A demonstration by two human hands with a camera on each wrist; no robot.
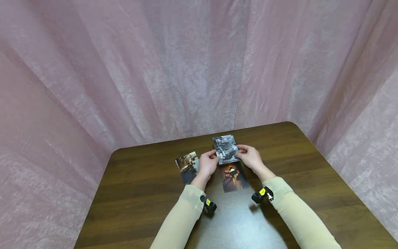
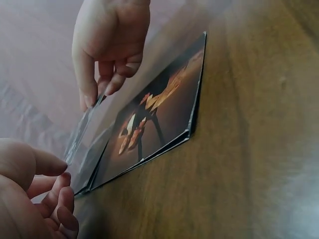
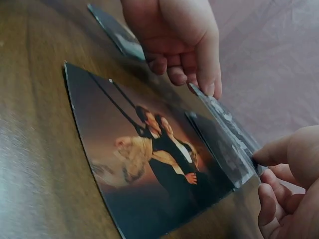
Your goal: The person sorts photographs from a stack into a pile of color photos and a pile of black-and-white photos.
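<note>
**Two hands holding a photo print by its side edges above a table**

The grey photo (image 1: 226, 149) is held between both hands just above the far part of the table (image 1: 311, 180). The left hand (image 1: 207, 164) pinches its left edge between thumb and fingertips; the right hand (image 1: 251, 157) pinches the right edge likewise. In the wrist views the print tilts, its near edge low and overlapping the far end of the colour photo (image 1: 234, 177), which lies flat on the wood directly before the person. A third photo (image 1: 187, 167) lies to the left, partly under the left wrist; whether they touch cannot be told.

Handling, as a judgement: the print looks thin, light and glossy, bending slightly between the two grips. It would likely slide easily over the colour photo and crease if squeezed hard. A light hold at opposite edges, as here, keeps fingers off the picture face. Small cameras sit on both sleeved wrists.
</note>
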